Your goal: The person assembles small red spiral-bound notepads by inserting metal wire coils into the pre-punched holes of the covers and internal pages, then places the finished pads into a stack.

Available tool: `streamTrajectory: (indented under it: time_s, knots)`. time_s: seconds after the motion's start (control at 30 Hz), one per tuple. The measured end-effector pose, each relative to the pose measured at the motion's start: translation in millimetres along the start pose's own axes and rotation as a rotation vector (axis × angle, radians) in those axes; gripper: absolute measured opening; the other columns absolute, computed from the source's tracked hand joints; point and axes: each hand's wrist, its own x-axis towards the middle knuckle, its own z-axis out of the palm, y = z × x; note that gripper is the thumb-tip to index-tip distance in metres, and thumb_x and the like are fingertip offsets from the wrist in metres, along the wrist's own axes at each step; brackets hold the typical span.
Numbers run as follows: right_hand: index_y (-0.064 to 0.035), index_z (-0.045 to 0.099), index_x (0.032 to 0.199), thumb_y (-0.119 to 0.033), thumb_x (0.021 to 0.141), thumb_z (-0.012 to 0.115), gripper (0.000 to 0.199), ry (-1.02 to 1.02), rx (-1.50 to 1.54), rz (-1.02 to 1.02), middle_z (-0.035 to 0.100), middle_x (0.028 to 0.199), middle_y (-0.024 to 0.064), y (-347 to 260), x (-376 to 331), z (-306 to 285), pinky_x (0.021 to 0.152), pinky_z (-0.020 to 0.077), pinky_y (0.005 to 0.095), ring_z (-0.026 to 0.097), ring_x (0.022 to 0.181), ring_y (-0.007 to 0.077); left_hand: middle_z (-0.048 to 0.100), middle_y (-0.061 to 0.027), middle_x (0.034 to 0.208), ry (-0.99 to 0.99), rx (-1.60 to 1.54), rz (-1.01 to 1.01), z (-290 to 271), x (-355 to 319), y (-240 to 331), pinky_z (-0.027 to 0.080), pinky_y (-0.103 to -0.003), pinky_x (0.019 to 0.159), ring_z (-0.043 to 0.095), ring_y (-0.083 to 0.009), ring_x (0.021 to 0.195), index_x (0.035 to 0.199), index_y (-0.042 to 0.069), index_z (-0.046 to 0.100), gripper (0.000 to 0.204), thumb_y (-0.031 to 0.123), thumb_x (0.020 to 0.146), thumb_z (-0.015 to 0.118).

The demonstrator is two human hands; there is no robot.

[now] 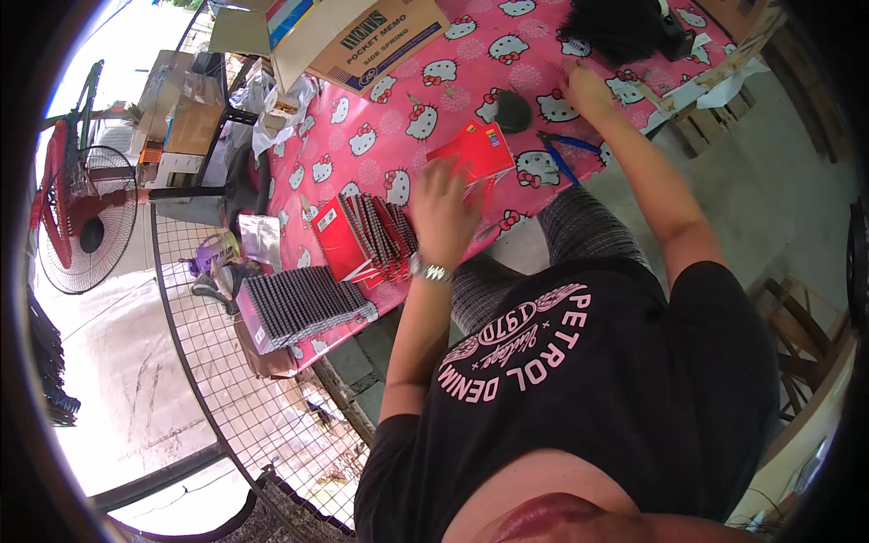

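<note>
A red notebook lies near the front edge of the pink patterned tablecloth. My left hand is closed at its left side, with the fingers slightly blurred. Farther off to the right, my right hand has its fingers drawn together beside a heap of black bristly strands; whatever is between them is too small to make out. Blue-handled pliers rest between the notebook and my right forearm. Behind the notebook sits a dark green round object.
Left of my left hand are red notebooks with dark spiral bindings and a larger spiral-bound stack. An open cardboard box stands at the back. A fan and wire mesh are on the left.
</note>
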Motion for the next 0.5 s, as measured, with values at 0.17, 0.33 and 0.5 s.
streamTrajectory:
  time_s: [0.17,0.33,0.5]
  knots:
    - [-0.0050,0.063,0.115,-0.016,0.088,0.060,0.029,0.099,0.330,-0.258,0.062,0.111,0.0178,-12.3,-13.6,-24.4,0.086,0.0508,0.0436,0.063,0.098,0.0363,0.064,-0.0082,0.103,-0.265,0.003,0.092,35.8,9.2,3.8,0.052,-0.042,0.081,0.062,-0.0272,0.095,0.104,0.008,0.063,0.025,0.016,0.080,0.064]
    - [-0.0063,0.068,0.109,-0.013,0.091,0.062,0.020,-0.260,0.657,-0.468,0.061,0.098,0.0086,-77.5,-56.4,-71.9,0.079,0.0487,0.0318,0.061,0.091,0.0212,0.064,-0.0103,0.087,-0.230,-0.114,0.090,2.6,33.5,-18.9,0.051,-0.042,0.068,0.060,-0.0310,0.077,0.101,0.007,0.062,0.019,0.007,0.083,0.060]
    - [-0.0100,0.069,0.109,-0.001,0.083,0.067,0.027,-0.183,0.716,-0.567,0.059,0.101,0.0043,-106.7,-65.6,-60.7,0.079,0.0495,0.0306,0.061,0.093,0.0193,0.063,-0.0121,0.092,-0.118,-0.013,0.041,18.1,38.4,-24.8,0.044,-0.047,0.087,0.059,-0.0319,0.089,0.104,0.005,0.059,0.020,0.013,0.086,0.060]
